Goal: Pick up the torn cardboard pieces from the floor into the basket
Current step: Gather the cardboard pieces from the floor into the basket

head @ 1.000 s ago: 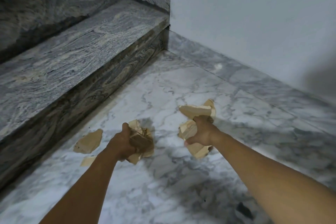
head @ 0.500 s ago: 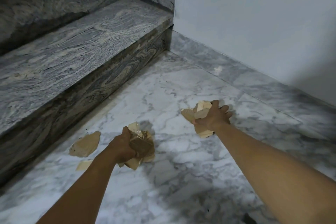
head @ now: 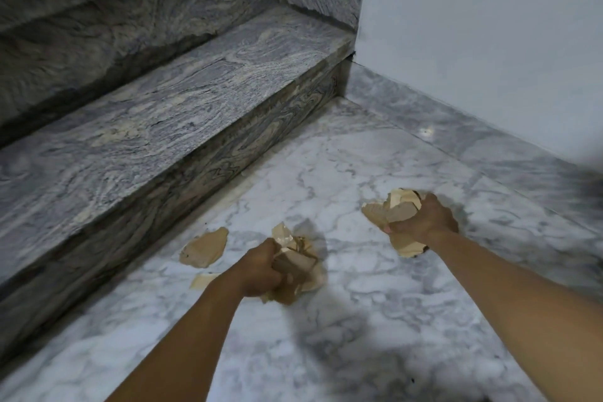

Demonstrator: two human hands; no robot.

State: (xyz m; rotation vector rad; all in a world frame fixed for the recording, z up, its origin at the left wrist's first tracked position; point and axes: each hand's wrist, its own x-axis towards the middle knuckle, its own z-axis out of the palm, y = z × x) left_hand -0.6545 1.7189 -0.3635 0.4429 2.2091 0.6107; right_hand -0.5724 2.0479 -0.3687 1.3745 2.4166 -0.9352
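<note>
Left hand (head: 257, 271) is still gripping a wad of torn cardboard (head: 298, 266) over the floor (head: 326, 173). Right hand (head: 424, 222), splayed over its pieces half a second ago, is now clenching them into a second wad (head: 396, 209). A large piece (head: 205, 247) and a small scrap (head: 201, 281) are still lying beside the step (head: 163, 101) (basket not in view), so collecting is probably continuing before any drop-off.

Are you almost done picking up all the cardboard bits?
About halfway. Done: most bits are off the floor, but no basket is in view. In hand: the left hand grips a left bunch and the right hand grips a right bunch. Left: a big piece and a small piece lie by the step, and both bunches need to go into the basket.
</note>
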